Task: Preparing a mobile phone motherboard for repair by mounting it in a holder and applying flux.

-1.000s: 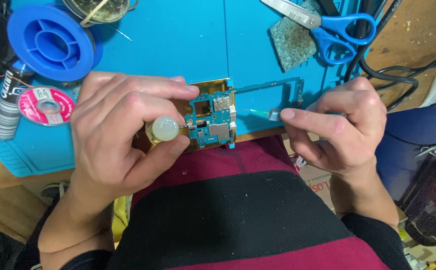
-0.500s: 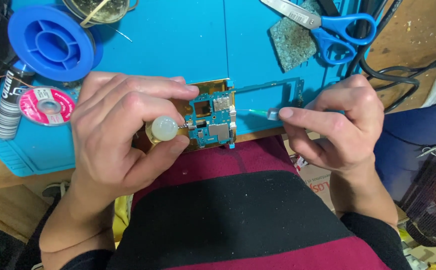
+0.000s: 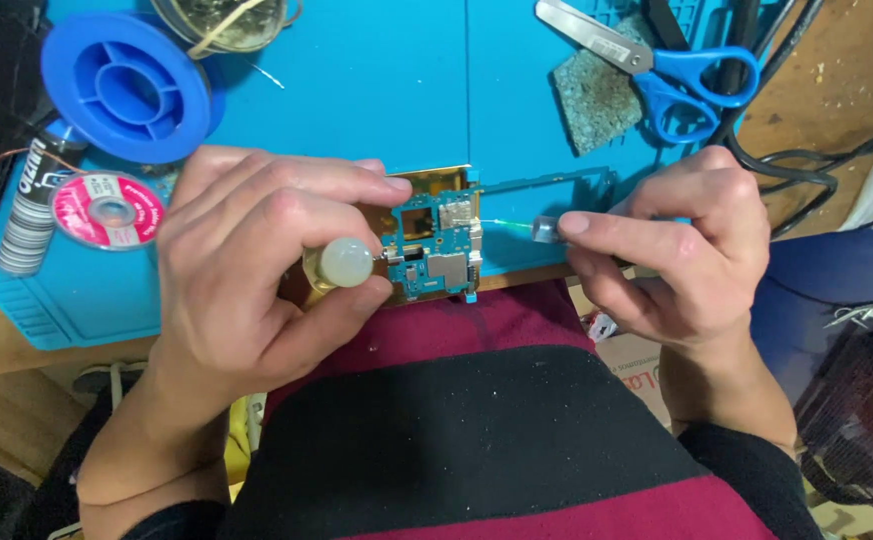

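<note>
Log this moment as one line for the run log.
left hand: holds small pale round-capped bottle | right hand: holds thin needle-tipped tool | between: blue-green circuit board | surface: blue work mat

A small blue circuit board (image 3: 437, 250) lies flat at the mat's near edge, a thin green-tipped probe (image 3: 527, 229) pointing at its right side.
</note>
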